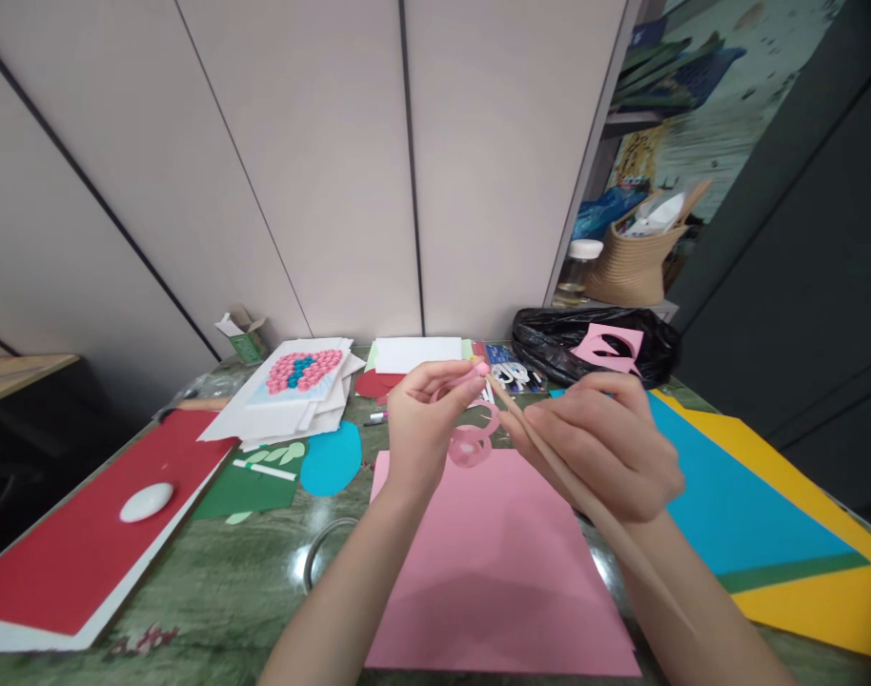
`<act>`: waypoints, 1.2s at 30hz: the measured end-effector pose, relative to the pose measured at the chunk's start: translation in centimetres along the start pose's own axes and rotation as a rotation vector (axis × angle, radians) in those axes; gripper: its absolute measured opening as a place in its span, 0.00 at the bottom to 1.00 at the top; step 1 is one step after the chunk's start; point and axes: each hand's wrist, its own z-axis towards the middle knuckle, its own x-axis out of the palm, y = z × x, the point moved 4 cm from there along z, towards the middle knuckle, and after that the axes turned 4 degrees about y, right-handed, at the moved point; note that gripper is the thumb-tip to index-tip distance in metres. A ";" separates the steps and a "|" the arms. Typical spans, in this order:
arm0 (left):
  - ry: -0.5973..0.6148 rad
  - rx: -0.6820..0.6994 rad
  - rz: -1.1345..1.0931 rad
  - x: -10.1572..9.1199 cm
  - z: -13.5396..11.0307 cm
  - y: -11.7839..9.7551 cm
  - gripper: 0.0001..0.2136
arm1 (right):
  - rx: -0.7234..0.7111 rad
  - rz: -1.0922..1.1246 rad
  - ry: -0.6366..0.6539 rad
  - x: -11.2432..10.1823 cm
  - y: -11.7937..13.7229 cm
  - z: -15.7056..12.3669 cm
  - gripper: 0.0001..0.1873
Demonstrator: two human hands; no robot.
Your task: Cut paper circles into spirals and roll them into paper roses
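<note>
My left hand (422,424) pinches a small pink paper roll (481,369) between thumb and fingertips. From it a curled pink paper strip (470,457) hangs in loops. In my right hand (611,443) is a slim wooden stick (585,497), its tip close to the roll. Whether the tip touches the paper I cannot tell. Under both hands lies a large pink sheet (478,572).
On the left are a red sheet (70,534) with a white oval object (147,502), a paper pile with a pink-and-blue rosette picture (303,372), and a blue cutout (332,459). Blue (728,486) and yellow sheets (800,615) and a black bag (550,348) sit right.
</note>
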 end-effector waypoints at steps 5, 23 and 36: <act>0.011 -0.010 -0.011 0.1 0.0 0.0 0.07 | -0.031 -0.023 0.012 0.1 0.0 -0.1 0.11; 0.091 -0.140 -0.197 0.7 -0.5 -0.4 0.04 | 0.072 0.249 -0.087 -0.1 0.0 0.3 0.13; 0.034 -0.087 -0.192 -0.1 0.1 -1.0 0.05 | 0.071 0.197 0.107 0.3 0.2 -0.1 0.17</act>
